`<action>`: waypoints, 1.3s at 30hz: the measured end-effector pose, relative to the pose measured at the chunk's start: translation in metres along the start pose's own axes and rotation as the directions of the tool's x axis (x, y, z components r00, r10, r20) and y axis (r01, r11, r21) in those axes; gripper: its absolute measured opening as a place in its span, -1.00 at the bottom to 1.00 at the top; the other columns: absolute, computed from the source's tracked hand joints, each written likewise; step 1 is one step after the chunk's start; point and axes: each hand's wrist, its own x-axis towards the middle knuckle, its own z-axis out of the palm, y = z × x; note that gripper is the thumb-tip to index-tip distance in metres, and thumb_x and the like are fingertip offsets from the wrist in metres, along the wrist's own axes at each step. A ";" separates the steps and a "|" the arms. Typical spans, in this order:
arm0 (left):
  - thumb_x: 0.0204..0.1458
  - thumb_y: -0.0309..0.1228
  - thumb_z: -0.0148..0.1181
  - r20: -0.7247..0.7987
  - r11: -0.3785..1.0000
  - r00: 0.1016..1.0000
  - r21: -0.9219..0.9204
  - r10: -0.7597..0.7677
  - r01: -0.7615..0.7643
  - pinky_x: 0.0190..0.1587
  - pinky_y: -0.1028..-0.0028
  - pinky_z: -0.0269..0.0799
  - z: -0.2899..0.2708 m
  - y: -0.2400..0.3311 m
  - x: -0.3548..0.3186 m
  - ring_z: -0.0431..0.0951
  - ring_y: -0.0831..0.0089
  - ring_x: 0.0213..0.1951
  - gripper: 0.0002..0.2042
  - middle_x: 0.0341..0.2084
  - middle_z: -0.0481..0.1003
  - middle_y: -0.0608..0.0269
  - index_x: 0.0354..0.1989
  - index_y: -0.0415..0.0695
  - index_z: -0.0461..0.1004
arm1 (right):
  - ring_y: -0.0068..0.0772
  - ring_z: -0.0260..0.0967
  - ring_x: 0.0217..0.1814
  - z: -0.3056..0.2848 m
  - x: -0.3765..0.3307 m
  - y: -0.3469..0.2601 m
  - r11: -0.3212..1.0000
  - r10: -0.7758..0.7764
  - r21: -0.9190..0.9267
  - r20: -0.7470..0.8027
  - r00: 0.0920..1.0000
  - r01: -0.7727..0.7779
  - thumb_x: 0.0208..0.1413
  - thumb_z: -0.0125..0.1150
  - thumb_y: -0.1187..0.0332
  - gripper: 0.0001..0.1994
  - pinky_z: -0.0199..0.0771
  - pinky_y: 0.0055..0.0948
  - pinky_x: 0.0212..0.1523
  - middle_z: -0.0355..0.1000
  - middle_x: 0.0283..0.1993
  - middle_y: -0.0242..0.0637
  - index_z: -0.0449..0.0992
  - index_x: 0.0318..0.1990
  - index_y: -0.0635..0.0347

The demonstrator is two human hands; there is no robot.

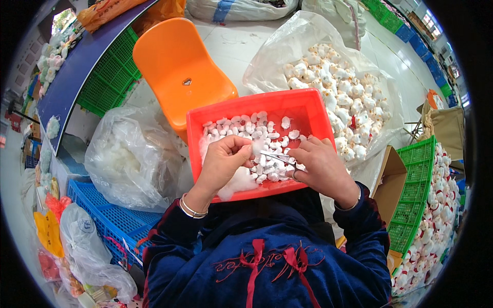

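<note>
The person's left hand (222, 159) was curled over the red plastic tray (303, 110) resting on the lap, its fingers (241, 150) pinched around a wad of white stuffing fibre (237, 180) that trailed down past the tray's near edge. The right hand (321, 167) lay just beside it, fingers clenched around thin metal tweezers (277, 156) whose tip pointed left toward the fibre held by the other hand; whether the tip actually touched the fibre was hard to tell at this size. Both hands hovered above a heap of small white plush pieces (246, 128) that covered most of the tray's floor, thickest toward its left and near side.

Behind the tray stood an orange plastic chair (179, 66), empty, on the pale tiled floor (231, 46). To the right of it a large clear plastic bag (287, 51) lay open, filled with small white-and-tan plush toys (339, 87). On the left a second clear bag (128, 159) held loose white filling, resting on a blue plastic crate (108, 215). A green crate (413, 205) at the far right was packed with more small plush toys (441, 205), with a brown cardboard box (390, 169) between it and the person. The person wore a dark blue velvet top (267, 256) with red ribbon ties and thin bangles on the left wrist
</note>
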 end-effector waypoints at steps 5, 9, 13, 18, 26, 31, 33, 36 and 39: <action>0.23 -0.57 0.18 -0.010 0.983 0.996 0.159 0.089 -0.086 -0.27 0.61 0.55 -0.006 0.001 -0.001 0.60 0.64 -0.36 -0.84 -0.34 0.60 0.31 -0.07 -0.31 0.58 | -0.04 0.35 0.15 -0.012 -0.005 0.008 0.991 0.039 0.130 -0.059 0.998 -0.031 -0.18 0.58 0.22 -0.41 0.37 -0.13 0.15 0.46 0.01 -0.18 0.58 0.08 0.15; 0.22 -0.58 0.19 0.033 0.980 0.992 0.154 0.119 -0.122 -0.27 0.61 0.53 0.003 0.006 -0.008 0.59 0.66 -0.36 -0.82 -0.33 0.61 0.32 -0.04 -0.32 0.58 | -0.04 0.34 0.13 -0.007 -0.002 0.007 0.981 0.003 0.196 -0.047 0.999 0.007 -0.20 0.59 0.24 -0.40 0.38 -0.14 0.14 0.45 0.01 -0.19 0.59 0.09 0.15; 0.24 -0.56 0.20 0.004 0.996 0.997 0.033 0.082 -0.082 -0.23 0.60 0.56 -0.003 0.008 -0.005 0.62 0.62 -0.34 -0.80 -0.30 0.63 0.28 0.00 -0.32 0.58 | -0.10 0.39 0.03 -0.004 -0.003 0.011 0.993 0.022 0.114 -0.025 0.999 -0.019 -0.15 0.52 0.28 -0.53 0.37 -0.14 0.06 0.48 -0.11 -0.23 0.64 0.00 0.13; 0.27 -0.54 0.21 0.061 0.998 0.998 0.059 -0.001 -0.002 -0.23 0.60 0.57 0.000 0.014 -0.007 0.64 0.58 -0.33 -0.80 -0.28 0.64 0.22 0.00 -0.33 0.59 | -0.12 0.43 -0.05 -0.011 -0.002 0.002 0.995 0.035 0.094 0.059 0.998 -0.041 -0.09 0.45 0.29 -0.64 0.36 -0.15 0.00 0.50 -0.22 -0.26 0.65 -0.08 0.13; 0.27 -0.55 0.17 -0.009 0.994 0.998 -0.089 0.063 -0.063 -0.29 0.55 0.63 -0.008 0.008 0.001 0.62 0.58 -0.38 -0.89 -0.31 0.63 0.20 -0.13 -0.30 0.57 | -0.04 0.37 0.11 0.000 -0.005 0.011 0.984 0.031 0.176 -0.087 0.996 -0.015 -0.10 0.52 0.24 -0.52 0.38 -0.12 0.11 0.49 -0.04 -0.19 0.60 0.02 0.16; 0.27 -0.54 0.16 0.005 0.980 1.000 -0.196 0.028 -0.026 -0.24 0.53 0.67 -0.004 0.001 -0.001 0.62 0.58 -0.34 -0.88 -0.26 0.63 0.19 -0.12 -0.30 0.56 | -0.03 0.33 0.17 0.012 -0.006 0.006 0.984 0.005 0.175 -0.131 0.991 0.018 -0.15 0.58 0.20 -0.43 0.37 -0.12 0.13 0.45 0.04 -0.17 0.58 0.08 0.14; 0.27 -0.52 0.19 -0.010 0.984 1.000 -0.179 0.023 -0.025 -0.24 0.53 0.67 -0.003 0.003 -0.003 0.62 0.57 -0.34 -0.87 -0.24 0.63 0.19 -0.10 -0.31 0.56 | -0.10 0.37 0.07 0.012 -0.005 0.006 0.990 0.030 0.139 -0.106 0.994 -0.015 -0.10 0.54 0.22 -0.52 0.37 -0.15 0.03 0.49 -0.06 -0.23 0.62 0.03 0.10; 0.26 -0.49 0.24 -0.008 0.991 1.000 -0.136 0.007 -0.008 -0.25 0.56 0.63 0.000 0.012 -0.004 0.63 0.58 -0.35 -0.87 -0.27 0.63 0.21 -0.11 -0.31 0.58 | -0.13 0.40 -0.03 0.009 -0.007 0.014 0.993 0.038 0.116 -0.063 0.997 -0.031 -0.06 0.50 0.25 -0.61 0.35 -0.17 -0.05 0.51 -0.15 -0.28 0.66 -0.03 0.08; 0.25 -0.47 0.28 0.081 0.999 0.996 -0.013 -0.029 0.031 -0.28 0.60 0.57 -0.001 0.011 -0.003 0.62 0.62 -0.36 -0.87 -0.33 0.64 0.26 -0.15 -0.29 0.60 | -0.13 0.42 -0.11 -0.002 -0.004 0.009 0.995 0.003 0.095 -0.041 0.999 0.001 -0.05 0.46 0.29 -0.67 0.34 -0.17 -0.10 0.51 -0.21 -0.30 0.67 -0.07 0.08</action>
